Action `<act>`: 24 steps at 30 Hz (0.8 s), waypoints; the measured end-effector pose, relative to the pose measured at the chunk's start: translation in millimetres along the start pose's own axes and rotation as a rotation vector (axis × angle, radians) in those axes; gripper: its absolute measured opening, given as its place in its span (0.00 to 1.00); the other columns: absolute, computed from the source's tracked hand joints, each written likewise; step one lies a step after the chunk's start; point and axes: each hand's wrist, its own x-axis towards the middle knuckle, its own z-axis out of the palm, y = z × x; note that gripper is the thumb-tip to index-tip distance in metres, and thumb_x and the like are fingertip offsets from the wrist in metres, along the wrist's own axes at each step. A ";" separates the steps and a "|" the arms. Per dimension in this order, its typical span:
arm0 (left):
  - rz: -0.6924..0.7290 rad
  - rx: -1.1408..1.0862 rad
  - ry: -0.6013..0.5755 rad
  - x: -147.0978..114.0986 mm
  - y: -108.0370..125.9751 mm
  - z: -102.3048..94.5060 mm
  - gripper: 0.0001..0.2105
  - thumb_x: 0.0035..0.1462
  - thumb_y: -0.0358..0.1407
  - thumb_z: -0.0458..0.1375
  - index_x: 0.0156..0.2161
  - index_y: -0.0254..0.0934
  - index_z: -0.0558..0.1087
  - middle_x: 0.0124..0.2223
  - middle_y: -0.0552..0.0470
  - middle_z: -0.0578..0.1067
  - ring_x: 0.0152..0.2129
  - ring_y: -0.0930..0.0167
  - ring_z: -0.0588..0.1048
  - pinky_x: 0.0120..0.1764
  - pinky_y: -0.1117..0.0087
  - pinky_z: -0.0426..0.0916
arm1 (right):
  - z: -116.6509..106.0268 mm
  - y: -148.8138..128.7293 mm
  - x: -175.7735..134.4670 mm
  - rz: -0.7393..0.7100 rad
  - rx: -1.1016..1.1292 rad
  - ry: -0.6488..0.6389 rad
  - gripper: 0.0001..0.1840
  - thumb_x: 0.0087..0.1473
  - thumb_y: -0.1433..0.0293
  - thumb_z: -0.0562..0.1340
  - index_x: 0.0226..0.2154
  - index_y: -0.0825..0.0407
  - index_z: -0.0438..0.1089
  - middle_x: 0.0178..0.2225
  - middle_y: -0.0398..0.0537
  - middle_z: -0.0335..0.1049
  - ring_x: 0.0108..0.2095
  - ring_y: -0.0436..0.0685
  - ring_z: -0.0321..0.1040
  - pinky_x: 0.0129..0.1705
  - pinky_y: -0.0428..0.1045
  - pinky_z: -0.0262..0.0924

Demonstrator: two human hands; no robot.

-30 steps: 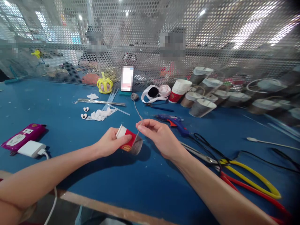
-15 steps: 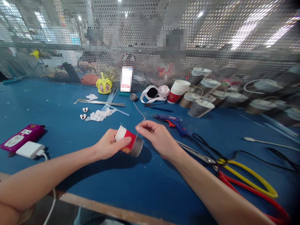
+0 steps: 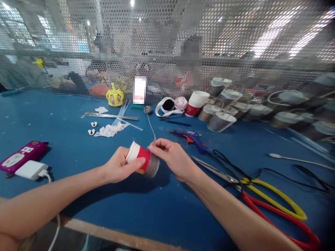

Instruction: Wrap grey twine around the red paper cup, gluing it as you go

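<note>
Tilted above the blue table, a red and white paper cup has grey yarn wound in rows around its base end. My left hand is closed around the cup, thumb along its red side. My right hand pinches the grey yarn beside the wound part, fingertips close to the cup. From there the strand runs back to a small ball of grey yarn. The mouth of the cup points to the upper left; its inside is hidden.
A blue glue gun and large scissors with yellow and red handles lie to the right. Stacked paper cups and several yarn-covered cups stand at the back right. A purple power strip with a white charger lies left.
My right hand has shifted slightly left and down, so the pinched yarn now lies closer to the cup's side. The cup has turned a little in my left hand. The view moved slightly.
</note>
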 end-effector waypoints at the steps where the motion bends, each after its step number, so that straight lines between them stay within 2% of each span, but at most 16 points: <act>1: 0.007 0.004 0.000 -0.1 -0.1 0.0 0.15 0.50 0.39 0.52 0.19 0.31 0.61 0.17 0.57 0.58 0.14 0.81 0.54 0.16 0.80 0.50 | 0.2 0.4 0.0 -0.003 0.008 0.001 0.09 0.44 0.64 0.60 0.23 0.53 0.65 0.25 0.41 0.64 0.27 0.49 0.58 0.33 0.47 0.53; 9: 0.045 -0.008 -0.015 -0.5 -1.1 -0.6 0.14 0.52 0.38 0.51 0.20 0.30 0.62 0.18 0.56 0.59 0.15 0.80 0.55 0.17 0.80 0.52 | -0.5 -0.4 -1.8 0.024 0.007 0.015 0.09 0.45 0.64 0.60 0.23 0.53 0.65 0.24 0.40 0.63 0.26 0.49 0.57 0.31 0.46 0.52; 15: 0.123 0.060 -0.032 -1.7 -0.7 -0.9 0.15 0.53 0.38 0.50 0.19 0.31 0.61 0.17 0.56 0.59 0.15 0.80 0.55 0.17 0.80 0.51 | 1.6 -2.9 -3.6 0.056 0.005 0.030 0.09 0.45 0.65 0.60 0.23 0.54 0.64 0.23 0.40 0.63 0.26 0.48 0.56 0.30 0.46 0.52; 19: 0.120 0.038 -0.042 -2.7 -2.1 -0.2 0.16 0.54 0.39 0.50 0.20 0.31 0.64 0.19 0.55 0.61 0.15 0.79 0.58 0.18 0.79 0.56 | 3.0 -4.4 -5.8 0.062 0.025 0.047 0.08 0.45 0.65 0.60 0.23 0.53 0.65 0.24 0.41 0.64 0.27 0.49 0.58 0.31 0.46 0.53; 24: 0.250 0.199 -0.012 -1.3 -1.2 -0.7 0.16 0.55 0.36 0.48 0.19 0.31 0.64 0.17 0.54 0.64 0.14 0.79 0.59 0.18 0.80 0.55 | 4.9 -3.8 -8.4 0.081 0.028 0.070 0.09 0.46 0.64 0.60 0.23 0.53 0.65 0.24 0.42 0.63 0.27 0.49 0.58 0.31 0.46 0.54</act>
